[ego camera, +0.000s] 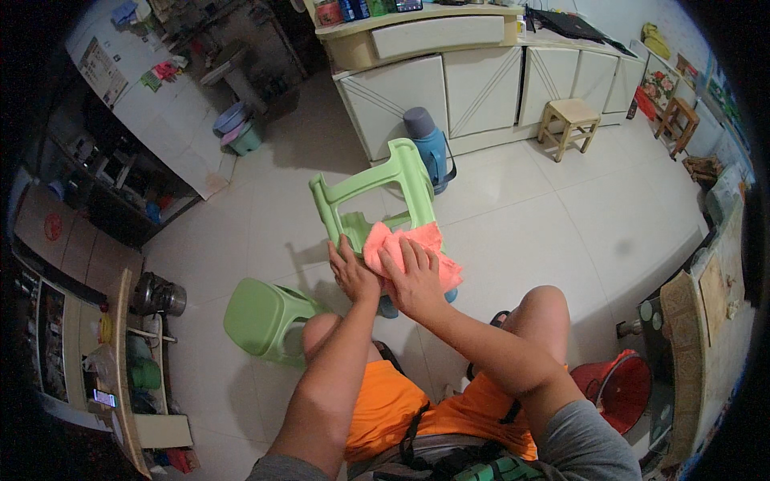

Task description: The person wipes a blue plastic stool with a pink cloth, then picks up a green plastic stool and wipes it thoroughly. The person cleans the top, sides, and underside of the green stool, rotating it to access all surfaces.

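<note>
A light green plastic stool (415, 198) is tipped before me, with its legs pointing away. My left hand (355, 273) grips the near left side of it, fingers along the edge. My right hand (415, 279) presses a bunched coral-pink cloth (442, 255) against the near right part of the same stool. The cloth hides the surface under it. Just beyond the stool stands a blue vacuum flask (428, 147) with a grey cap and a strap. A second green plastic stool (255, 315) lies near my left knee, its seat facing left.
White cabinets (481, 90) line the far side, with a small wooden stool (568, 117) before them. To my right are a red bucket (619, 391) and a table with a patterned cover (683, 337). A shelf unit (127, 361) and a metal pot (159, 294) stand left.
</note>
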{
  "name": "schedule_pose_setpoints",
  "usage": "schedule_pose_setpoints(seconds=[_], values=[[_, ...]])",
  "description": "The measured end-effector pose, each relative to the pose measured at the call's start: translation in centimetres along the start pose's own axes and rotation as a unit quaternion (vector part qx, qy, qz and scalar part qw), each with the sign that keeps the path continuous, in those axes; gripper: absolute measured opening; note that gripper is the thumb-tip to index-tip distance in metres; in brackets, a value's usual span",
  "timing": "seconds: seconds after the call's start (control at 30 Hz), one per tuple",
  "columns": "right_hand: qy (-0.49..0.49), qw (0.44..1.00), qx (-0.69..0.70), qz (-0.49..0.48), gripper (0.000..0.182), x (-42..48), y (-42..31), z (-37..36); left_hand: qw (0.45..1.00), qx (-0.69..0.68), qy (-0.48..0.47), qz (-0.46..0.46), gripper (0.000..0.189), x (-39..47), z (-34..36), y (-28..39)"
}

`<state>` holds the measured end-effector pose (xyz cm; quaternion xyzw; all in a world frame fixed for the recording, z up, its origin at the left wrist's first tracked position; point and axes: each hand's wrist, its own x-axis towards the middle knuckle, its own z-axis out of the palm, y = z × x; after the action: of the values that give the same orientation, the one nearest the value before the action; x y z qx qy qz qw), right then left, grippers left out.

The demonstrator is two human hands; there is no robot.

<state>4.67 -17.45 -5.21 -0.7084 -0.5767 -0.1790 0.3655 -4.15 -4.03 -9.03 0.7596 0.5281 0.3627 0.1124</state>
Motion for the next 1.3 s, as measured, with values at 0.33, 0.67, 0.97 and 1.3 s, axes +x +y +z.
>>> schedule_pose_setpoints(seconds=[0.33, 0.67, 0.97, 1.3], values=[[-0.012, 0.99, 0.007, 0.141, 0.064, 2.6, 6.5, -0.3, 1.0, 0.016, 0.017, -0.004, 0.063, -0.2, -0.5, 1.0], [0.002, 0.999, -0.006, 0.037, 0.066, 0.6, 1.6, 0.1, 0.999, 0.033, 0.0, 0.003, 0.064, -0.3, -0.4, 1.1], [-0.023, 0.997, 0.003, 0.068, 0.059, 2.0, 4.3, -0.1, 1.0, 0.01, 0.019, 0.009, 0.065, -0.4, -0.6, 1.1], [0.034, 0.997, -0.039, 0.057, 0.068, 1.1, 4.2, 0.9, 1.0, 0.006, 0.001, 0.0, 0.064, -0.5, -0.9, 1.4]])
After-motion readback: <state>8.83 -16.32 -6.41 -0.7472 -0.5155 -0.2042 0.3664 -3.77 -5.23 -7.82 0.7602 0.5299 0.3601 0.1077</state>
